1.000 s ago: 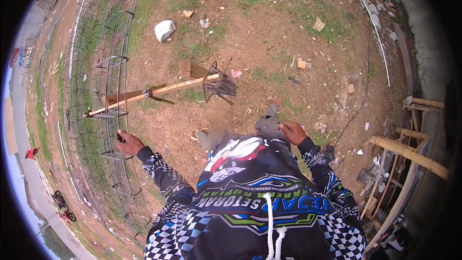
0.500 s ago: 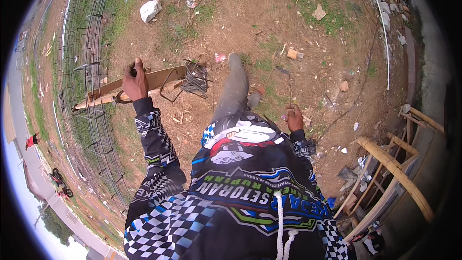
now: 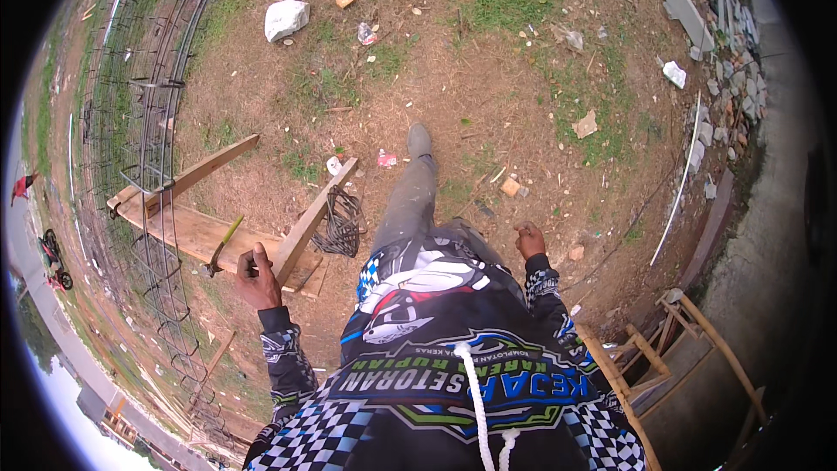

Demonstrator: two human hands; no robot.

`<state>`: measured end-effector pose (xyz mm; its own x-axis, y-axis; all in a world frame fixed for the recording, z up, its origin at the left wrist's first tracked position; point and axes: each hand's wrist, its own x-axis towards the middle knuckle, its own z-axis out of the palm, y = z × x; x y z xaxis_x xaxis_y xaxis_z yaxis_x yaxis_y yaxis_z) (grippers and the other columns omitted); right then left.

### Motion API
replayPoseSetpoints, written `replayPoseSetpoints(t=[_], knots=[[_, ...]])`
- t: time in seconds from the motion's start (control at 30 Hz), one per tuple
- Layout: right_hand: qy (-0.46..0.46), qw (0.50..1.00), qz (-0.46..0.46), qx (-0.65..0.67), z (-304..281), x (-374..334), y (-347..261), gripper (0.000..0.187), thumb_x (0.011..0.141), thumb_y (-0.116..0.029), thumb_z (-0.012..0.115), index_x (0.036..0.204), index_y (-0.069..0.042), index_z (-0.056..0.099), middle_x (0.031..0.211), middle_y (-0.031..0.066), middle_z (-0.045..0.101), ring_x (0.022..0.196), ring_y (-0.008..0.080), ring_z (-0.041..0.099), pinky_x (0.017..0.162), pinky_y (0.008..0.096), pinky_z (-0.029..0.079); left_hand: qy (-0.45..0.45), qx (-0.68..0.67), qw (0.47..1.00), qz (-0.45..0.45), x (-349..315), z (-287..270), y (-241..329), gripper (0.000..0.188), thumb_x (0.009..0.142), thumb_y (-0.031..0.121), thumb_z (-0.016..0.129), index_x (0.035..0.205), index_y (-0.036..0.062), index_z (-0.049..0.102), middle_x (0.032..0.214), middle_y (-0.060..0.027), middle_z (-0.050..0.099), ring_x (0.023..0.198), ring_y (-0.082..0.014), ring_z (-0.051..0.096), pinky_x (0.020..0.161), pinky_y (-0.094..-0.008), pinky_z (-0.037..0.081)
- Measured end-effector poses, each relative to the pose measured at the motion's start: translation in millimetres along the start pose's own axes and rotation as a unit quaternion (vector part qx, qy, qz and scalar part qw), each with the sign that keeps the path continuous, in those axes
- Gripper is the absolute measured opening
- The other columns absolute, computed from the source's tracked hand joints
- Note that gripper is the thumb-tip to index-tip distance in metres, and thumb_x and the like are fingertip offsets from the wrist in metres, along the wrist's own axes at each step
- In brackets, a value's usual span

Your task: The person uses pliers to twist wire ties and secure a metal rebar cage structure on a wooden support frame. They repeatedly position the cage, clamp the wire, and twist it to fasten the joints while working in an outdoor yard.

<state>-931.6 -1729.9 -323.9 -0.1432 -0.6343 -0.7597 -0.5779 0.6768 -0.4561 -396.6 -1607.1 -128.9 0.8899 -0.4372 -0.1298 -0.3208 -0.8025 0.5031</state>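
My left hand (image 3: 258, 277) has its fingers curled in, with nothing visible in it. It overlaps the near side of a low wooden frame of boards (image 3: 187, 231); I cannot tell whether it touches the wood. On that frame, just left of the hand, is a hammer (image 3: 225, 244) with a yellow-green handle and a dark head. A bundle of bent dark metal rods (image 3: 340, 222) lies against the frame's right board (image 3: 314, 220). My right hand (image 3: 529, 240) hangs over bare soil at my right side, loosely closed, with nothing visible in it.
A long rebar cage (image 3: 166, 113) runs along the left. White rock (image 3: 286, 20) and small debris lie on the soil and grass ahead. Bamboo and timber framing (image 3: 671, 358) stands near right, beside a concrete strip (image 3: 776, 166) and rubble (image 3: 732, 87). A motorcycle (image 3: 54, 257) stands far left.
My body has moved forward and my view has shifted. Both hands have swung, the left one back toward me. The frame and metal bundle now appear closer, and the hammer shows clearly.
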Motion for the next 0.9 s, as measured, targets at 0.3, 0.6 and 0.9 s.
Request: replayPoseSetpoints(t=[0.3,0.6,0.9], knots=[[0.125,0.972,-0.160,-0.117,-63,142,-172,0.024,0.087,-0.020,0.056,0.097,-0.002,0.067,0.091,0.0199,0.069,0.085,0.0338,0.066,0.077,0.0414,0.050,-0.101,-0.117,0.987,0.042,112,66,184,0.032,0.086,0.028,0.071,0.097,-0.0013,0.069,0.079,-0.0148,0.070,0.071,-0.0200,0.068,0.067,-0.0314,0.053],[0.100,0.983,-0.102,-0.111,-86,300,-323,0.041,0.082,-0.038,0.061,0.082,0.002,0.067,0.084,0.0242,0.066,0.081,0.0346,0.063,0.077,0.0440,0.048,-0.042,-0.225,0.965,0.127,252,197,397,0.028,0.088,0.024,0.068,0.100,-0.0014,0.069,0.081,-0.0143,0.069,0.074,-0.0200,0.068,0.070,-0.0325,0.052],[0.103,0.938,-0.323,-0.068,-131,452,-667,0.051,0.089,-0.042,0.065,0.064,0.002,0.056,0.056,0.0080,0.046,0.056,0.0135,0.041,0.055,0.0366,0.035,0.170,-0.226,0.942,0.182,470,243,557,0.022,0.090,0.023,0.063,0.097,0.0029,0.070,0.089,-0.0159,0.069,0.082,-0.0311,0.067,0.077,-0.0381,0.051]])
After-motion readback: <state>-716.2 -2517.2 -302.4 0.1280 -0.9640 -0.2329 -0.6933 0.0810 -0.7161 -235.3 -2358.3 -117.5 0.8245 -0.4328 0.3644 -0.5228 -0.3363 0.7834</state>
